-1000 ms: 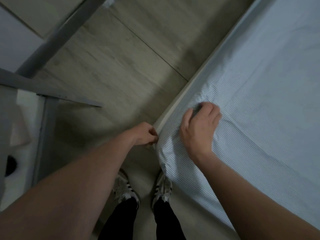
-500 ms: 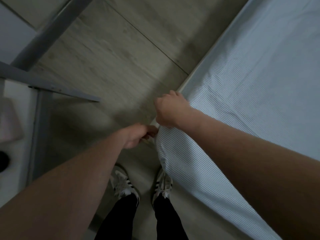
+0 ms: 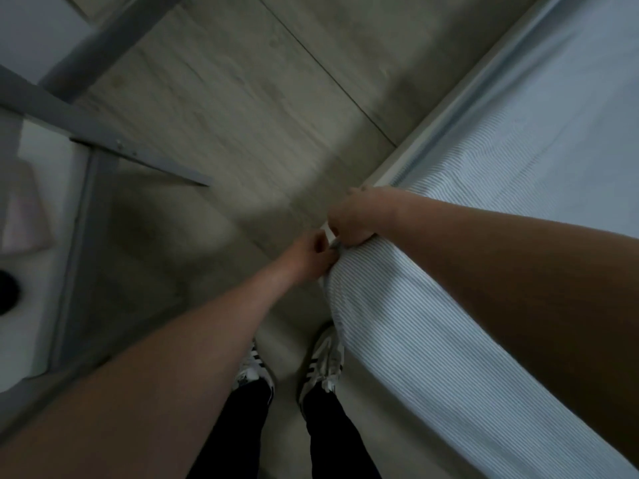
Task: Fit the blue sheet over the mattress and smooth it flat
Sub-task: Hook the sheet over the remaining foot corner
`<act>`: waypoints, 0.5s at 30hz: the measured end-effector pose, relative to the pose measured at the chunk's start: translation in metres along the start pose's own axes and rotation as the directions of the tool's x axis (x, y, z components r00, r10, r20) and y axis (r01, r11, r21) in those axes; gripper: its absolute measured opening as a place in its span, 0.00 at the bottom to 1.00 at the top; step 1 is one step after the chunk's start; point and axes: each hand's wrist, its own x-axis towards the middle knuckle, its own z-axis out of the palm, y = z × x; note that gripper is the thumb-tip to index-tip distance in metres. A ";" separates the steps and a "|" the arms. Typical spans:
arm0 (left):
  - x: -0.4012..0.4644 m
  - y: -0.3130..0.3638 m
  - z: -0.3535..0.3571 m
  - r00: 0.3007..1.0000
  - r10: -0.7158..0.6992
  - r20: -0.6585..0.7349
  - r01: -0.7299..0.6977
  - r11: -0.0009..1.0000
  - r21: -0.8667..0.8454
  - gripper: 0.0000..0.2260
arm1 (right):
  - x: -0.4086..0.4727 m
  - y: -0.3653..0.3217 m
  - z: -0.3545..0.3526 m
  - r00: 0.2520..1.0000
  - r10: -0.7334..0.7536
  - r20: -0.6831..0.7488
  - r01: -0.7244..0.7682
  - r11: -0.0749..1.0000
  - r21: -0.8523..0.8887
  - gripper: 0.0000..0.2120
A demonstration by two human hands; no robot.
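- The pale blue, thin-striped cotton sheet [image 3: 466,236] covers the mattress corner, directly under both hands.
- The right hand [image 3: 349,219] is curled over the corner and grips the sheet edge.
- The left hand [image 3: 311,250], touching it from the left, pinches the same edge.
- Below the hands, white striped sneakers [image 3: 321,361] stand on grey wood-look floor [image 3: 242,98].

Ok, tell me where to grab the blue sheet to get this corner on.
Grip the blue sheet at its bunched corner hem, coming from the floor side, as the left hand and right hand do. The loose fabric gathers there, over the mattress corner.
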 end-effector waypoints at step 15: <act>0.025 -0.062 0.029 0.977 0.018 -0.213 0.042 0.961 0.273 0.18 | 0.054 -0.024 0.016 0.975 0.160 -0.154 -0.120 0.963 0.242 0.16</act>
